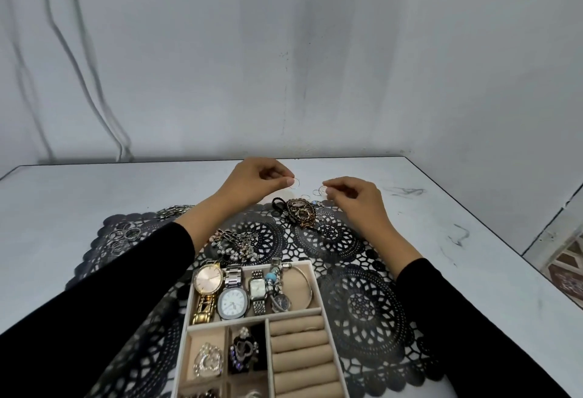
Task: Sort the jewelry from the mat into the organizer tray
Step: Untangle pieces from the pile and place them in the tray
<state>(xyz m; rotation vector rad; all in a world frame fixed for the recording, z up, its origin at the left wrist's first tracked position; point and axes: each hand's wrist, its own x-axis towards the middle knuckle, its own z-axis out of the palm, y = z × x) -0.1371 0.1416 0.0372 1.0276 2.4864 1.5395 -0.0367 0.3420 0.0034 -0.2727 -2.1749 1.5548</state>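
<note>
While the tray (318, 309) already has a lot in it, the job looks about half done. Its far box holds the watches (232, 301) and a bangle (304, 284). Two small boxes nearer the person hold shiny brooches (244, 350). The soft rolls (299, 344) on the tray's right side have nothing on them yet.

Far beyond the tray, the left hand (258, 180) pinches a thin hoop (296, 183) between thumb and finger, with its other fingers curled in. The right hand (353, 195) pinches a second hoop (322, 190) the same way, close by. Both are out past the far edge of the mat (359, 303), over the worktop (94, 195). A few loose hoops (310, 195) lie there too, between the hands.

Plenty is left to sort. A pile of rings (124, 236) sits far to the left of the tray. The pearls (236, 246) lie just beyond the tray's far left corner. A brown clip (301, 211) lies straight beyond the tray, near the right hand. A silver chain (173, 210) lies beyond the tray to the left, at the mat's edge.

The pearls and the clip lie between the hands and the tray, so the hoops would likely have to go over them. The hoops are thin and could slip. Black sleeves (94, 296) hide parts of the mat on both sides of the tray.
</note>
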